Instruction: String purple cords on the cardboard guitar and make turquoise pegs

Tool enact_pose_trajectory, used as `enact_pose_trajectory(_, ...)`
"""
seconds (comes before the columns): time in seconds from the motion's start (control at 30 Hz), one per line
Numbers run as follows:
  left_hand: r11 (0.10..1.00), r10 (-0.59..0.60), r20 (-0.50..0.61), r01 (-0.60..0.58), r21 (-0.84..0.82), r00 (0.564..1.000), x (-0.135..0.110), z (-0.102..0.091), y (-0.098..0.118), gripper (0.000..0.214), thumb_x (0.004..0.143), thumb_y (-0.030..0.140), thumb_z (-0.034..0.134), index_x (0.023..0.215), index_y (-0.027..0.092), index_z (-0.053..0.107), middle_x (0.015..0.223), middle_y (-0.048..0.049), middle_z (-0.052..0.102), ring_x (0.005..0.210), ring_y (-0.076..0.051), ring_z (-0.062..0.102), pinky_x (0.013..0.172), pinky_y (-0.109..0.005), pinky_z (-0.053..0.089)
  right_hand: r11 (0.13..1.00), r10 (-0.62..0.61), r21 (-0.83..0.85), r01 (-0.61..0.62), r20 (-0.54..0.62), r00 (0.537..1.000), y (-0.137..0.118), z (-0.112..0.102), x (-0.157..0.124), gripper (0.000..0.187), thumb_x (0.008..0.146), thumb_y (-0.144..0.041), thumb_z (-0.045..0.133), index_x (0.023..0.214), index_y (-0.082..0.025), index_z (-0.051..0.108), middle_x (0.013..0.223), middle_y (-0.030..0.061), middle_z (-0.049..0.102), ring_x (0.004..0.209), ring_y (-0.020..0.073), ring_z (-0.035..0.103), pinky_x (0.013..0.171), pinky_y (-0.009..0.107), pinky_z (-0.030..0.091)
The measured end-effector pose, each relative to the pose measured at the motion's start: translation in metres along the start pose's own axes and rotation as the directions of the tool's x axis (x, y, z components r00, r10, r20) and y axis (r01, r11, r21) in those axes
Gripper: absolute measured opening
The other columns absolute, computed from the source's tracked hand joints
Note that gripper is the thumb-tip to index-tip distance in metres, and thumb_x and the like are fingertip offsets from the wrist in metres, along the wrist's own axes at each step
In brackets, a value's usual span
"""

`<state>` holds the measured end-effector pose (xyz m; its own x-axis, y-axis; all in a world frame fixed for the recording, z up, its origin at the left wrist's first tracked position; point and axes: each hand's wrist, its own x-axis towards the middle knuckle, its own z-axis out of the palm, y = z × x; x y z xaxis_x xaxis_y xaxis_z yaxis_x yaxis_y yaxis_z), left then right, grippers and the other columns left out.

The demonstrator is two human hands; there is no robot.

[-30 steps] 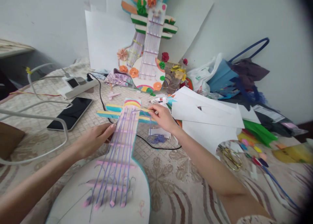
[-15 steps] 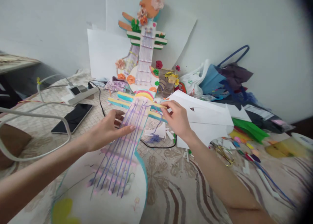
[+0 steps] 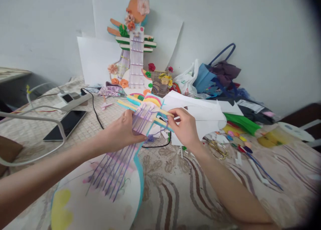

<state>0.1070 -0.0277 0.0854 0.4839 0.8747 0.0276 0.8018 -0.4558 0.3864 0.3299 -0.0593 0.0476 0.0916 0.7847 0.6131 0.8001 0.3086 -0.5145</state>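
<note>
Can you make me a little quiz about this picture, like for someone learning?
1. True or false: the left hand touches the neck of the round-bodied white guitar with turquoise edges.
2. Which lies next to the white oblong power strip: A) gold metal scissors, B) black rectangular phone, or C) green sheet?
3. Fill in: the right hand touches a slim straight peg whose top is ____.

Key: 1. True. 2. B. 3. Yellow.

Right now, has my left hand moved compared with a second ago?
Yes: your left hand has moved rightward, farther from the black phone, and its thumb now lies across the guitar neck.
</note>
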Motion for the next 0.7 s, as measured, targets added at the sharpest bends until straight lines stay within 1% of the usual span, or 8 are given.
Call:
enact_pose_trajectory(0.07, 0.999, 0.033, -0.006, -0.033, 0.020, 0.999, 0.000, 0.003, 0.000, 0.064, 0.067, 0.052, 0.063, 0.112, 0.012, 0.042, 0.106, -0.0163, 0.057, 0.099, -0.035, 0.059, 0.079, -0.043, 0.047, 1.000, 0.014, 0.022, -0.015, 0.040, 0.999, 0.001, -0.005, -0.006, 0.009, 0.084, -0.020, 0.053, 0.087, -0.020, 0.061, 0.088, 0.0050, 0.065, 0.079, 0.0185, 0.061, 0.069, 0.030, 0.050)
enact_pose_trajectory(0.17, 0.990, 0.137, -0.021, -0.136, 0.031, 0.990, 0.001, 0.004, -0.006, 0.062, 0.067, 0.045, 0.063, 0.117, 0.015, 0.040, 0.113, -0.0156, 0.054, 0.103, -0.035, 0.057, 0.083, -0.045, 0.047, 0.996, 0.024, 0.080, -0.033, 0.117, 0.993, 0.003, -0.010, -0.018, 0.010, 0.084, -0.021, 0.054, 0.090, -0.020, 0.062, 0.088, 0.0042, 0.066, 0.075, 0.0168, 0.062, 0.070, 0.030, 0.050)
enact_pose_trajectory(0.23, 0.980, 0.195, 0.000, -0.195, 0.049, 0.981, -0.001, 0.004, -0.011, 0.062, 0.067, 0.040, 0.063, 0.120, 0.018, 0.039, 0.118, -0.0150, 0.052, 0.107, -0.034, 0.056, 0.086, -0.044, 0.046, 0.992, 0.035, 0.117, -0.055, 0.170, 0.985, 0.003, -0.011, -0.027, 0.011, 0.085, -0.021, 0.054, 0.092, -0.021, 0.062, 0.088, 0.0035, 0.067, 0.073, 0.0159, 0.062, 0.070, 0.029, 0.050)
enact_pose_trajectory(0.33, 0.967, 0.227, 0.070, -0.234, 0.105, 0.971, -0.006, 0.005, -0.019, 0.066, 0.065, 0.032, 0.064, 0.124, 0.020, 0.037, 0.122, -0.0140, 0.050, 0.110, -0.032, 0.055, 0.090, -0.043, 0.045, 0.982, 0.057, 0.162, -0.102, 0.262, 0.963, 0.002, -0.011, -0.039, 0.009, 0.086, -0.022, 0.054, 0.091, -0.021, 0.061, 0.082, 0.0017, 0.068, 0.071, 0.0148, 0.063, 0.068, 0.027, 0.049)
enact_pose_trajectory(0.43, 0.955, 0.259, 0.149, -0.276, 0.106, 0.954, -0.013, 0.010, -0.026, 0.068, 0.065, 0.028, 0.063, 0.127, 0.022, 0.036, 0.125, -0.0132, 0.049, 0.112, -0.032, 0.054, 0.090, -0.043, 0.045, 0.973, 0.062, 0.191, -0.131, 0.330, 0.942, -0.001, -0.012, -0.047, 0.007, 0.087, -0.023, 0.054, 0.088, -0.021, 0.061, 0.077, 0.0005, 0.065, 0.068, 0.0132, 0.061, 0.062, 0.025, 0.047)
enact_pose_trajectory(0.5, 0.949, 0.286, 0.157, -0.302, 0.087, 0.945, -0.016, 0.016, -0.030, 0.070, 0.065, 0.024, 0.060, 0.129, 0.022, 0.033, 0.126, -0.0132, 0.048, 0.114, -0.032, 0.053, 0.089, -0.042, 0.046, 0.977, 0.027, 0.192, -0.092, 0.318, 0.948, -0.004, -0.012, -0.051, 0.004, 0.086, -0.024, 0.057, 0.087, -0.021, 0.059, 0.077, 0.0008, 0.063, 0.066, 0.0128, 0.059, 0.060, 0.025, 0.046)
enact_pose_trajectory(0.57, 0.946, 0.300, 0.165, -0.315, 0.072, 0.940, -0.018, 0.022, -0.034, 0.072, 0.065, 0.022, 0.059, 0.131, 0.023, 0.030, 0.127, -0.0126, 0.048, 0.114, -0.031, 0.053, 0.089, -0.041, 0.046, 0.982, -0.046, 0.187, -0.013, 0.304, 0.952, -0.007, -0.010, -0.055, 0.007, 0.084, -0.025, 0.061, 0.089, -0.022, 0.057, 0.080, 0.0018, 0.061, 0.068, 0.0132, 0.058, 0.060, 0.025, 0.046)
enact_pose_trajectory(0.7, 0.956, 0.279, 0.168, -0.290, 0.046, 0.945, -0.021, 0.032, -0.039, 0.070, 0.065, 0.020, 0.058, 0.130, 0.025, 0.031, 0.121, -0.0103, 0.052, 0.110, -0.030, 0.056, 0.089, -0.039, 0.046, 0.984, -0.150, 0.141, 0.107, 0.343, 0.927, -0.008, 0.000, -0.062, 0.013, 0.082, -0.021, 0.062, 0.093, -0.023, 0.056, 0.087, 0.0047, 0.062, 0.078, 0.0172, 0.060, 0.066, 0.028, 0.047)
